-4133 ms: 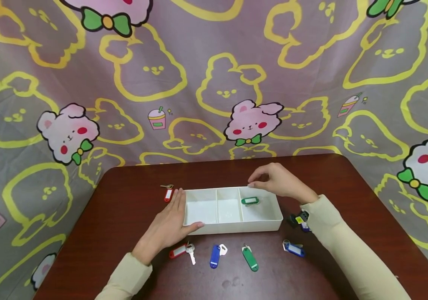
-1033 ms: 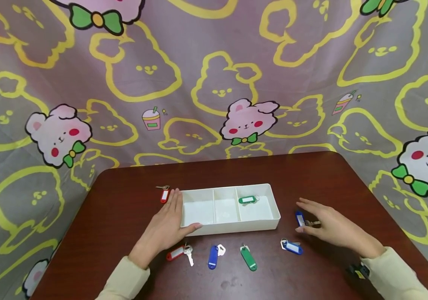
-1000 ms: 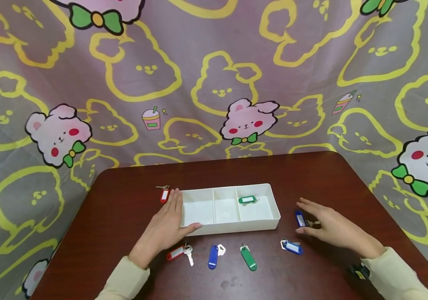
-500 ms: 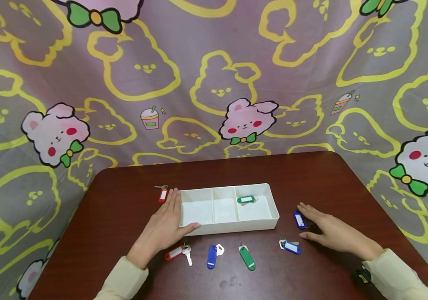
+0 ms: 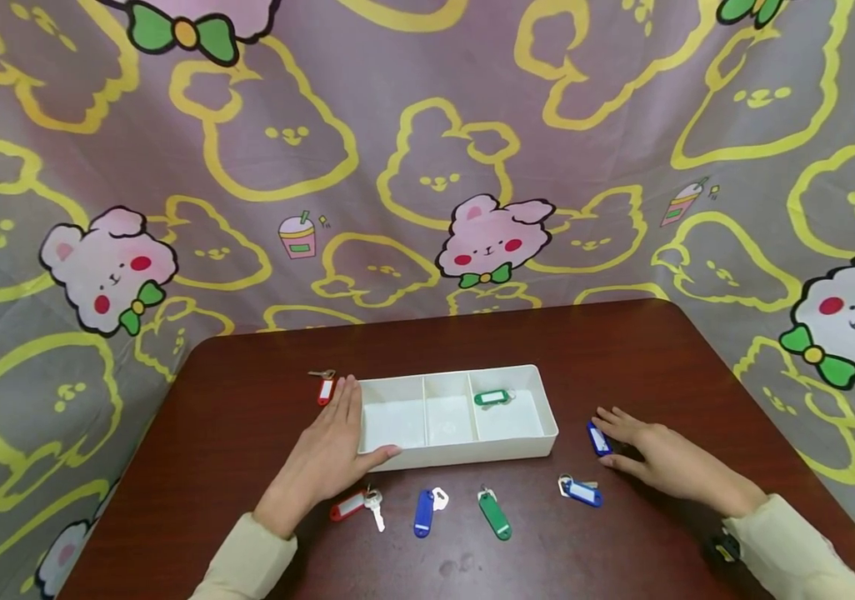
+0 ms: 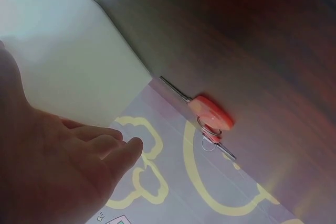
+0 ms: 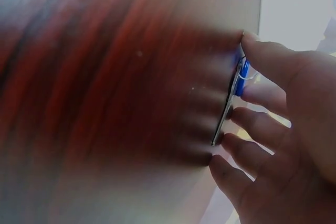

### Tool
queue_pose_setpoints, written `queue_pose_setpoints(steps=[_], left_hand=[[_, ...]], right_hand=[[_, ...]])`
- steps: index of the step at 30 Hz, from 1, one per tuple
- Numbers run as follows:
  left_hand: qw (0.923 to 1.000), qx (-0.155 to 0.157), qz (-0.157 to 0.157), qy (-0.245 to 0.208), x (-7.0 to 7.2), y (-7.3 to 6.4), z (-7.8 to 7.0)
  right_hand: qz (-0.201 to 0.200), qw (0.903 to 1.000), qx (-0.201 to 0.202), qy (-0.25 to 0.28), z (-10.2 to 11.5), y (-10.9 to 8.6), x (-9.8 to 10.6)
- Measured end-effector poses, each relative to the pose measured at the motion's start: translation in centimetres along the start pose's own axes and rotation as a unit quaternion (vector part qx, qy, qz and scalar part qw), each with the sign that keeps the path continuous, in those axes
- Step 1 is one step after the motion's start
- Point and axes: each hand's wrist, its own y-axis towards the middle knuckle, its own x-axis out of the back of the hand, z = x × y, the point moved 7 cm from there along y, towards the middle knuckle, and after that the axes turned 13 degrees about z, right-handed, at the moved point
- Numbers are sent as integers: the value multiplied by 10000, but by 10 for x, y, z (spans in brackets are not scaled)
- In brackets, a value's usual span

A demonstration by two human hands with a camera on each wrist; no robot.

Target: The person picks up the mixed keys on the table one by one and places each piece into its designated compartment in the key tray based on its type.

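Observation:
My left hand (image 5: 326, 442) lies flat against the left end of a white three-compartment tray (image 5: 465, 455), fingers straight and thumb along the front wall. To the right of the tray, my right hand (image 5: 660, 458) is spread low over the table at a blue key tag (image 5: 598, 439). In the right wrist view, that blue tag (image 7: 242, 80) and its key (image 7: 226, 111) lie beneath the hand, between thumb and index finger, with the fingertips down at the tabletop. A green key tag (image 5: 491, 397) with its key sits in the tray's right compartment.
In front of the tray lie a red key tag (image 5: 348, 505), a blue one (image 5: 423, 512), a green one (image 5: 494, 515) and another blue one (image 5: 582, 492). Another red key tag (image 5: 326, 390) is behind my left fingers. A dark object (image 5: 725, 546) is by my right cuff.
My right hand has moved from above the tray's right compartment to the blue key tag on the right. Lately its fingers have lowered and drawn in around that tag. The left hand stays put.

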Motion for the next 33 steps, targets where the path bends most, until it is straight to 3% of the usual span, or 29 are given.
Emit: queue_pose_setpoints(steps=[11, 21, 33], left_hand=[[10000, 17, 9, -85, -1, -1, 2], [10000, 6, -20, -48, 0, 0, 1], [9998, -3, 27, -172, -1, -1, 2]], right_hand=[[0, 9999, 98, -52, 2, 2, 2], [-520, 9979, 363, -120, 0, 0, 11], [-505, 9958, 758, 5, -2, -3, 15]])
